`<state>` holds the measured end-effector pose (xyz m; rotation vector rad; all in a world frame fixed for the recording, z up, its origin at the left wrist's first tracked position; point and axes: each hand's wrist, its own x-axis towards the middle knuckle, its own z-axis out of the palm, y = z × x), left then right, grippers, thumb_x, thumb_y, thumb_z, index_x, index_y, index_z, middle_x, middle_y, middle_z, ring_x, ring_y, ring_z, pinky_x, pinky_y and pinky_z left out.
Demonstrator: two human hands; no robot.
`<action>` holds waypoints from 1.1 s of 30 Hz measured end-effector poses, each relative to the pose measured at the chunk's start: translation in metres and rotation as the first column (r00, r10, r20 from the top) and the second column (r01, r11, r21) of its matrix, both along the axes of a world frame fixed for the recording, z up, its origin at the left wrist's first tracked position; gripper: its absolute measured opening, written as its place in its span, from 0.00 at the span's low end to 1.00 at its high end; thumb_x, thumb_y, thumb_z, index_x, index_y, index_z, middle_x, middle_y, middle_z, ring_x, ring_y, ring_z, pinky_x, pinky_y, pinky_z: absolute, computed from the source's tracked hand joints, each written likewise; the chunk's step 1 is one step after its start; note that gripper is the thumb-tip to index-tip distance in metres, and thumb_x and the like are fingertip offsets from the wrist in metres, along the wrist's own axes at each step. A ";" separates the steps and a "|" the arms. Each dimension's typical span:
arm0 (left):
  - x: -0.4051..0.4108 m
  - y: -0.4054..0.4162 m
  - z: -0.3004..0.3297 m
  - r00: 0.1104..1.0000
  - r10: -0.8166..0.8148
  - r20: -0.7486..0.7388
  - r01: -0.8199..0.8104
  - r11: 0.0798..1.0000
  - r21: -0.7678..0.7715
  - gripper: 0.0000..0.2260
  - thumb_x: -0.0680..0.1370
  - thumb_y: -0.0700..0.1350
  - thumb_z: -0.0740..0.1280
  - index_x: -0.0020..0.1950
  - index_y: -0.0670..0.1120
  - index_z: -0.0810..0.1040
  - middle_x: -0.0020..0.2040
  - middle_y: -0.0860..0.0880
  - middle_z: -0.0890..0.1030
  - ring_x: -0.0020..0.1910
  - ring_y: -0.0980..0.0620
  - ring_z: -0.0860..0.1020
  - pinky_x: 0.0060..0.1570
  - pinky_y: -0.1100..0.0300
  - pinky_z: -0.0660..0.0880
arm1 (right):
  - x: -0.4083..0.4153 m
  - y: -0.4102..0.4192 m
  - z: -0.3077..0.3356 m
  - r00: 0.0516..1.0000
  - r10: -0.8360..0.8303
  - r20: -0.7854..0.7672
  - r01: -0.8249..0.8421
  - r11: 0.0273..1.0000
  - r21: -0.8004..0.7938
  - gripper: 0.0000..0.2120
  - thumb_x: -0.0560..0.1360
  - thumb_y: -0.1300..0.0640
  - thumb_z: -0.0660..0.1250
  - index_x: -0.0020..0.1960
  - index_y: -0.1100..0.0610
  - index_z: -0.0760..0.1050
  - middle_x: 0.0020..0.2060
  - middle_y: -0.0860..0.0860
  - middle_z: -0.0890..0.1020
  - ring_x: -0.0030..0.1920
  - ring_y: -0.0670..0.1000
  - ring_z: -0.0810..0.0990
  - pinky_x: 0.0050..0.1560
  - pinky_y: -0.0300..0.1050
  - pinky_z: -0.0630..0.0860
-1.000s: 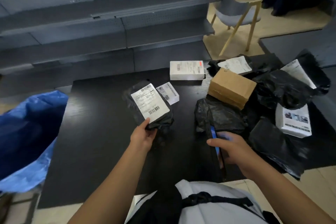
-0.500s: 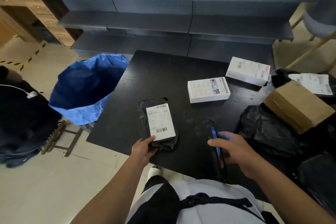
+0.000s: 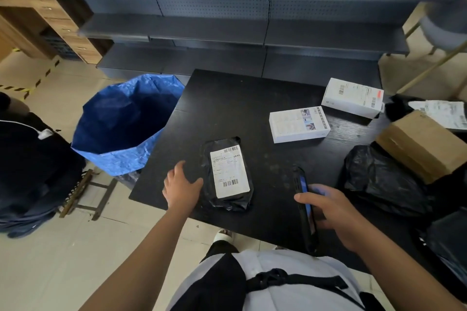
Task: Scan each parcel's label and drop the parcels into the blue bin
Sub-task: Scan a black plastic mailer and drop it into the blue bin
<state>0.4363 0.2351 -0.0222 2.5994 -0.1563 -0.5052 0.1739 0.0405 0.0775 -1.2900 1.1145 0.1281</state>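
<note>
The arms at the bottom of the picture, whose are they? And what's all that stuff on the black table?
The arms belong to a person wearing a camera on their head, so you look down as they do. Their right hand holds a phone-like scanner. Their left hand is open beside a black parcel with a white label, lying flat on the black table. Two white boxes, a brown box and more black bags wait there. The blue bin stands on the floor, left of the table.

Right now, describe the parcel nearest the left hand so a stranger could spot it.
On the black table, right of the blue bin, a flat black plastic parcel lies near the front edge. Unlike the white boxes behind it, it is soft and carries one tall white barcode label.
</note>
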 end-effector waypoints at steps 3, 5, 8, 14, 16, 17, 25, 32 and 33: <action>0.027 -0.012 0.018 0.954 -0.298 0.030 0.299 0.954 -0.033 0.31 0.75 0.50 0.74 0.76 0.50 0.67 0.75 0.44 0.67 0.75 0.41 0.64 0.73 0.42 0.64 | 0.008 0.007 -0.002 1.000 -0.016 -0.021 0.016 1.000 -0.019 0.20 0.78 0.53 0.72 0.67 0.60 0.77 0.50 0.59 0.83 0.48 0.59 0.84 0.42 0.49 0.81; 0.033 -0.023 0.014 0.853 -0.519 -0.057 0.521 0.853 0.018 0.33 0.75 0.51 0.75 0.77 0.50 0.65 0.77 0.46 0.64 0.76 0.43 0.61 0.74 0.44 0.63 | 0.015 0.012 -0.003 0.999 -0.022 -0.046 0.021 0.999 -0.030 0.24 0.78 0.52 0.73 0.70 0.60 0.75 0.53 0.60 0.82 0.50 0.60 0.84 0.46 0.51 0.82; 0.032 -0.033 0.001 0.683 -0.718 -0.133 0.730 0.675 0.105 0.39 0.75 0.56 0.74 0.81 0.53 0.58 0.82 0.49 0.55 0.80 0.45 0.53 0.76 0.44 0.58 | 0.025 0.021 -0.001 0.997 -0.016 -0.079 0.013 0.999 -0.047 0.24 0.77 0.51 0.73 0.69 0.59 0.75 0.54 0.60 0.83 0.51 0.62 0.85 0.50 0.53 0.83; 0.042 -0.028 -0.032 0.496 -0.860 -0.122 0.859 0.464 0.216 0.41 0.77 0.62 0.67 0.83 0.52 0.50 0.83 0.49 0.47 0.82 0.46 0.44 0.79 0.47 0.51 | 0.047 0.038 0.004 0.976 0.088 -0.199 -0.114 0.986 -0.125 0.19 0.71 0.51 0.80 0.58 0.55 0.79 0.42 0.56 0.82 0.30 0.50 0.81 0.33 0.45 0.78; 0.044 -0.022 -0.039 0.474 -0.875 -0.100 0.872 0.450 0.191 0.40 0.78 0.63 0.66 0.83 0.53 0.49 0.83 0.50 0.46 0.82 0.47 0.43 0.79 0.46 0.51 | 0.056 0.043 0.006 0.958 0.141 -0.250 -0.185 0.970 -0.161 0.20 0.68 0.50 0.81 0.54 0.56 0.79 0.39 0.54 0.81 0.30 0.51 0.81 0.33 0.46 0.79; 0.046 -0.020 -0.041 0.466 -0.880 -0.090 0.878 0.447 0.173 0.40 0.78 0.63 0.66 0.83 0.53 0.49 0.83 0.50 0.46 0.82 0.47 0.43 0.79 0.46 0.52 | 0.061 0.046 0.007 0.946 0.164 -0.279 -0.217 0.961 -0.172 0.20 0.67 0.49 0.81 0.52 0.57 0.78 0.37 0.54 0.80 0.29 0.51 0.81 0.32 0.46 0.78; 0.054 -0.012 -0.057 0.454 -0.890 -0.040 0.888 0.448 0.098 0.42 0.76 0.67 0.66 0.83 0.55 0.50 0.83 0.51 0.46 0.81 0.47 0.42 0.79 0.47 0.52 | 0.128 0.057 0.019 0.507 0.445 -0.738 -0.719 0.691 -0.078 0.23 0.65 0.37 0.77 0.39 0.52 0.69 0.32 0.47 0.78 0.34 0.51 0.78 0.35 0.44 0.69; 0.054 -0.015 -0.056 0.424 -0.902 -0.081 0.905 0.419 0.073 0.38 0.77 0.66 0.65 0.81 0.62 0.50 0.83 0.49 0.43 0.81 0.45 0.39 0.78 0.45 0.51 | 0.155 0.066 0.019 0.374 0.414 -0.830 -0.771 0.636 -0.030 0.21 0.66 0.37 0.75 0.41 0.51 0.71 0.36 0.47 0.80 0.39 0.52 0.80 0.40 0.44 0.72; 0.055 -0.015 -0.055 0.416 -0.905 -0.083 0.908 0.411 0.078 0.38 0.77 0.66 0.65 0.81 0.63 0.50 0.83 0.49 0.43 0.81 0.44 0.39 0.78 0.45 0.51 | 0.156 0.067 0.020 0.372 0.415 -0.831 -0.772 0.635 -0.029 0.21 0.66 0.37 0.75 0.40 0.51 0.70 0.35 0.47 0.79 0.38 0.52 0.79 0.40 0.44 0.72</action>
